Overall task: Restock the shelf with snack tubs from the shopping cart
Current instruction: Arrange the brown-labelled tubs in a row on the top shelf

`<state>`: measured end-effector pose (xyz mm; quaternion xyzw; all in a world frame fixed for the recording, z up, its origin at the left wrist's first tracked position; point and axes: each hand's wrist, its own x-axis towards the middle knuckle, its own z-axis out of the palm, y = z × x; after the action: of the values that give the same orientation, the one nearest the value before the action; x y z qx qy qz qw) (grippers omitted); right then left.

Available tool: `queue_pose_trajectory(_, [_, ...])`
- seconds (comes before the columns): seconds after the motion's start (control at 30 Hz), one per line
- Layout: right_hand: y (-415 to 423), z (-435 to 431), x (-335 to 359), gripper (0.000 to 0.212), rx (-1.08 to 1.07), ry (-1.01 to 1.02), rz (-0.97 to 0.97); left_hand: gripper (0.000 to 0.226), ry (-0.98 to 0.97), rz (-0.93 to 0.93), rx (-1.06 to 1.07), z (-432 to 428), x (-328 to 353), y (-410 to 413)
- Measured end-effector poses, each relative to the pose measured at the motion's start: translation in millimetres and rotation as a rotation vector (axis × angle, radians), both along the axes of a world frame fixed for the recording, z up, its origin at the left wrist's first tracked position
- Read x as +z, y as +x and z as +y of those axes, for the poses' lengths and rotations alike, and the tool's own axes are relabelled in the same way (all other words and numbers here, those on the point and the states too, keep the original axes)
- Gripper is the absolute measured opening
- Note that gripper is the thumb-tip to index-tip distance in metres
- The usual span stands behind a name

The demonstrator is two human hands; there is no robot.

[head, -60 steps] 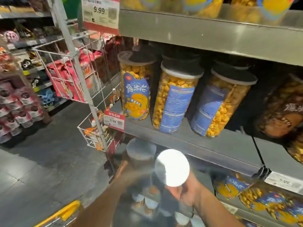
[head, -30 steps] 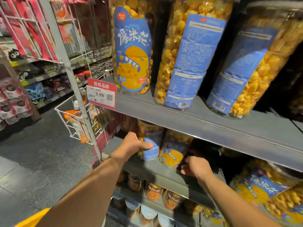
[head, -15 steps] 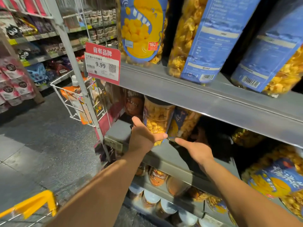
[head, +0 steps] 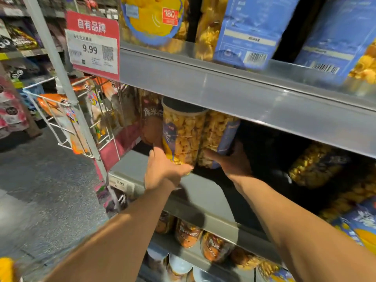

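Since both tubs stand on the middle shelf (head: 203, 192) near its front edge, looks like the placing step: dark-lidded tub (head: 181, 135) pressed by the spread left hand (head: 164, 171), blue-label tub (head: 220, 137) gripped by the right hand (head: 234, 162). Next, I'd guess, push both deeper.

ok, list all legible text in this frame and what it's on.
"自有品牌": red shelf sign.
"9.99": white price label on that sign.
"180": red badge on the upper-shelf popcorn tub.
"9.99": small shelf-edge tag, faint.
Blue back labels, barcodes, brown tub lettering: too blurred to read.
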<state>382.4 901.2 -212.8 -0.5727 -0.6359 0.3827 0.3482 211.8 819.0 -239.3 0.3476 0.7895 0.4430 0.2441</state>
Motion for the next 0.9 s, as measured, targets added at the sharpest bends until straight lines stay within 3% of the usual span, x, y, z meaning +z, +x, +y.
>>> queue_pose_trajectory(0.07, [-6, 6, 1, 0.104, 0.022, -0.025, 0.09, 0.131, 0.009, 0.01, -0.03, 10, -19, -9])
queue_pose_trajectory(0.2, [-13, 4, -2, 0.097, -0.034, -0.009, 0.113, 0.111, -0.086, 0.081, -0.091, -12, 10, 2])
queue_pose_trajectory(0.37, [4, -9, -2, 0.101, -0.105, -0.023, 0.134, 0.088, -0.135, 0.179, 0.04, -10, 11, 8])
queue_pose_trajectory(0.6, [23, -36, 2, 0.116, -0.072, -0.239, -0.156, 0.091, -0.086, 0.192, 0.006, -19, 14, 9])
queue_pose_trajectory(0.67, [27, -56, 6, 0.084, -0.086, -0.272, -0.279, 0.094, -0.028, 0.168, -0.041, -38, 14, 9])
queue_pose_trajectory(0.77, [30, -85, 19, 0.028, -0.09, -0.126, -0.357, 0.091, -0.044, 0.214, -0.102, -74, 19, 11])
queue_pose_trajectory(0.9, [26, -122, 35, 0.009, 0.036, -0.148, -0.378, 0.082, -0.155, 0.364, -0.126, -122, 30, 13])
